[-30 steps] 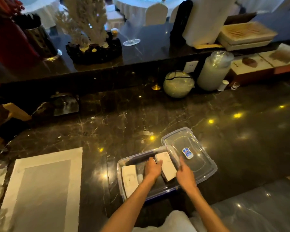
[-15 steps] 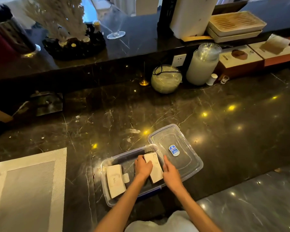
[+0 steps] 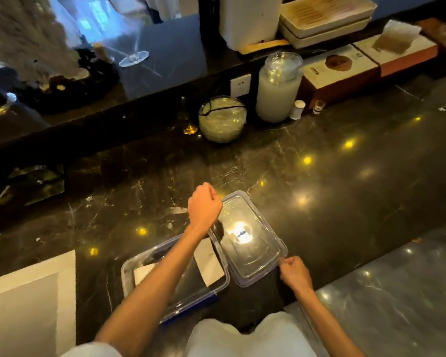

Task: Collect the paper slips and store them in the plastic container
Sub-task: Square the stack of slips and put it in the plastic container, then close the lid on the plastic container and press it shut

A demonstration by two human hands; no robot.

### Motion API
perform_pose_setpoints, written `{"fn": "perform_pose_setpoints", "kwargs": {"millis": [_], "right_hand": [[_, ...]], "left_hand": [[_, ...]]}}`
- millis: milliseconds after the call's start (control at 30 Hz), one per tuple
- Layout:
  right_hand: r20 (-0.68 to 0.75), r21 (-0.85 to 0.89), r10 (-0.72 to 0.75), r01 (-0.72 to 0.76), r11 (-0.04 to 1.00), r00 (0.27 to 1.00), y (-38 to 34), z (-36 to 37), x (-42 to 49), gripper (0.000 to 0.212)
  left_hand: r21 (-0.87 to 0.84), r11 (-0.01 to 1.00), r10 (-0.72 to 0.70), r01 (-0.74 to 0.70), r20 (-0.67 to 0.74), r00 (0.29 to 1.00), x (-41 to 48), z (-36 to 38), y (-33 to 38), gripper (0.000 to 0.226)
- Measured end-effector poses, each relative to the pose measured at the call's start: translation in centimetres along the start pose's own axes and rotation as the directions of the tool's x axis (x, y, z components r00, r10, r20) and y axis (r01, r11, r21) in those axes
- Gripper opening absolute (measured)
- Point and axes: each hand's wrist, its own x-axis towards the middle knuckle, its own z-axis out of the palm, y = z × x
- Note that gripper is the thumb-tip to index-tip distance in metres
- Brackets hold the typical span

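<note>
Two paper slips (image 3: 208,261) lie inside the plastic container (image 3: 129,276) in front of you, one against its right wall and one toward its left end, partly hidden under your left forearm. The container sits close to the near edge of the dark marble counter (image 3: 345,202), its near corner almost at the drop. Its clear lid (image 3: 250,253) lies just to the right, overlapping or touching the container's right rim, with a bright glare over the sticker in its middle. Your left hand (image 3: 204,206) is curled into a loose fist at the lid's far-left corner; you cannot tell whether it pinches the rim or only hovers over it. Your right hand (image 3: 295,274) is closed at the lid's near-right edge, fingers pressed together on or right beside the rim. To the right of the lid the counter is open all the way out. To the left, a pale placemat (image 3: 36,279) lies near the container with a strip of bare stone between. At the back, a round glass bowl (image 3: 222,119) and a tall jar (image 3: 278,91) stand against the raised ledge, well apart from your hands
</note>
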Motion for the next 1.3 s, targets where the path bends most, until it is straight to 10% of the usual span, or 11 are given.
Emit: {"fn": "perform_pose_setpoints", "kwargs": {"millis": [267, 533, 733, 967, 1133, 1300], "right_hand": [[0.128, 0.395, 0.105, -0.148, 0.907, 0.986, 1.7, 0.2, -0.9, 0.006], [0.212, 0.658, 0.068, -0.194, 0.728, 0.975, -0.6, -0.9, -3.1, 0.031], [-0.166, 0.748, -0.24, 0.28, 0.602, 0.957, -7.5, -4.0, -3.7, 0.046], [-0.087, 0.594, -0.709, 0.608, 0.527, 0.699, -20.4, -3.6, -3.8, 0.049], [0.058, 0.453, -0.826, 0.723, 0.522, 0.56, -22.6, 1.8, -7.1, 0.053], [0.167, 0.39, -0.787, 0.694, 0.605, 0.593, -18.9, 6.2, -9.8, 0.056]], "left_hand": [[0.444, 0.894, -0.217, -0.052, 0.531, 0.819, 4.1, 5.1, 0.8, 0.051], [0.348, 0.932, -0.056, -0.103, 0.417, 0.907, 3.2, 5.1, 0.3, 0.039], [-0.014, 0.989, 0.15, -0.149, 0.029, 0.988, 3.1, -2.9, 2.7, 0.048], [-0.228, 0.973, -0.099, 0.014, -0.364, 0.926, -0.3, -15.5, -4.2, 0.033], [-0.431, 0.893, -0.289, 0.134, -0.318, 0.903, -5.8, -18.9, -12.3, 0.023], [-0.476, 0.823, -0.425, 0.31, -0.153, 0.892, -11.2, -16.8, -18.6, 0.027]]}}
